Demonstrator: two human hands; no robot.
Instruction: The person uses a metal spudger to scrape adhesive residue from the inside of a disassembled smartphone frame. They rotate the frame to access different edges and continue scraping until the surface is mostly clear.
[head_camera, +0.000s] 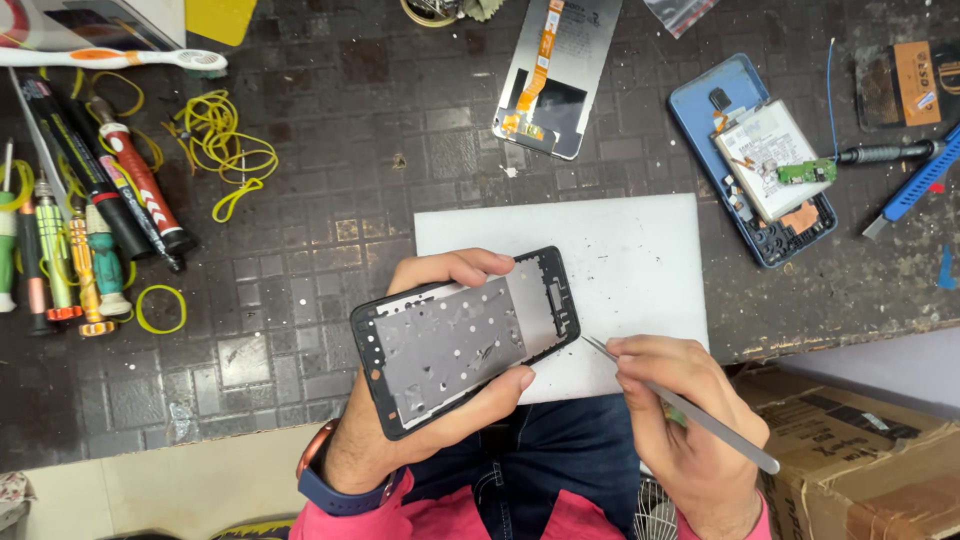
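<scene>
1. One black-rimmed phone frame with a bare grey metal plate (465, 340), one pair of slim steel tweezers (680, 405), one white rectangular work mat (620, 270).
2. Left hand (420, 400) comes up from below, palm cradling the frame, thumb curled over its near edge, fingers wrapped round the far edge.
3. Right hand (680, 410) pinches the tweezers closed-fisted, tips just beside the frame's right corner.
4. Brown cardboard box (850, 450) sits right of that wrist; an orange-labelled dark packet (905, 85) lies far beyond the fingertips.

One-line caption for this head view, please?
Left hand holds a bare phone frame above a white sheet; right hand points metal tweezers at its edge.
</scene>
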